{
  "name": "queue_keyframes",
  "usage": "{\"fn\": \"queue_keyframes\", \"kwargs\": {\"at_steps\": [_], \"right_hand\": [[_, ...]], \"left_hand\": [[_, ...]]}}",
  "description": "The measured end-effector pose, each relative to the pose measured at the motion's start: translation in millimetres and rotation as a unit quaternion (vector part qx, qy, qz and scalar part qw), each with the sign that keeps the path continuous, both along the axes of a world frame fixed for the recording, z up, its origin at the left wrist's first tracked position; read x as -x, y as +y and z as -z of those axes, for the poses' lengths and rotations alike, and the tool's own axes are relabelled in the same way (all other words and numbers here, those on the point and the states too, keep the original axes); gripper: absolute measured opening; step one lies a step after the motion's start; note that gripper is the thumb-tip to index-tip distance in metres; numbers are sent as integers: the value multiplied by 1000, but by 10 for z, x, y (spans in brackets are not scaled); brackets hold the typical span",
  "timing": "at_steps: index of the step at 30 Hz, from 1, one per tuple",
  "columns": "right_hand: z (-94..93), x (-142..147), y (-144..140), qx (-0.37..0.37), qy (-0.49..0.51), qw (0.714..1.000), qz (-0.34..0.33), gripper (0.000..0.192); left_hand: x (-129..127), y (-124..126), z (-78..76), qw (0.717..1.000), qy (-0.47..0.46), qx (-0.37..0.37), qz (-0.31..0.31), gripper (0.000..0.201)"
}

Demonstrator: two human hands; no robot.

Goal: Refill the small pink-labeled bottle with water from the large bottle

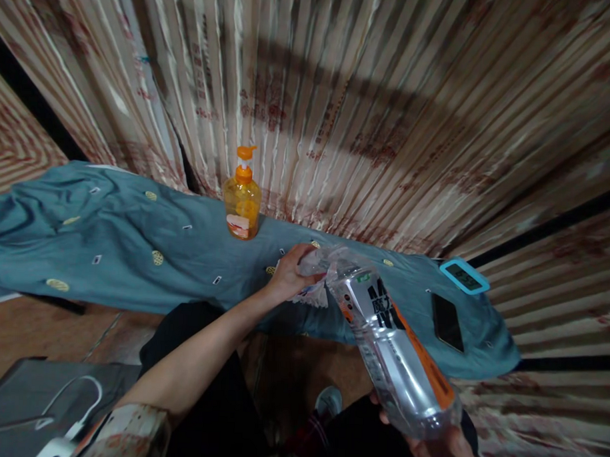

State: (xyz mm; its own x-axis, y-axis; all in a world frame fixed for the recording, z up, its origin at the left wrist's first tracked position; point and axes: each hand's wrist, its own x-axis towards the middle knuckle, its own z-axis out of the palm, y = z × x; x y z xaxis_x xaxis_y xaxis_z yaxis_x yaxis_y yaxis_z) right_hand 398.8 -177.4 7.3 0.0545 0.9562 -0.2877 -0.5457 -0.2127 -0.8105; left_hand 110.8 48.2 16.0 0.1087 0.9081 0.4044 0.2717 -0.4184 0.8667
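Observation:
A large clear plastic bottle (395, 345), with a silver label and an orange stripe, slants across the space in front of me. My right hand (440, 450) grips its lower end, fingers wrapped around the base. At the upper end, my left hand (289, 271) pinches crinkled clear plastic (347, 256); whether this is a bag or part of the bottle, I cannot tell. Just below my left hand shows a crumpled white and blue wrapper (311, 295). The bottle's mouth is not clearly visible.
An orange pump bottle (242, 203) stands on the teal cloth (183, 277) covering a narrow table. To the right lie a dark phone (446, 321) and a blue-framed digital clock (464, 275). Striped curtains (339, 110) hang behind. A white charger cable (86, 407) is at lower left.

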Motion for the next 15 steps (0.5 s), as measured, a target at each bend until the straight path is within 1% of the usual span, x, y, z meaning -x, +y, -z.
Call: {"fn": "queue_keyframes", "kwargs": {"at_steps": [3, 9, 15], "right_hand": [[6, 19, 3, 5, 12, 1000, 0, 44], [-32, 63, -5, 2, 27, 999, -22, 40], [-39, 50, -14, 12, 6, 1000, -6, 41]], "left_hand": [[5, -24, -17, 1000, 12, -4, -7, 50], [10, -31, -26, 999, 30, -9, -17, 53], [10, -22, -25, 999, 32, -3, -18, 51]]}}
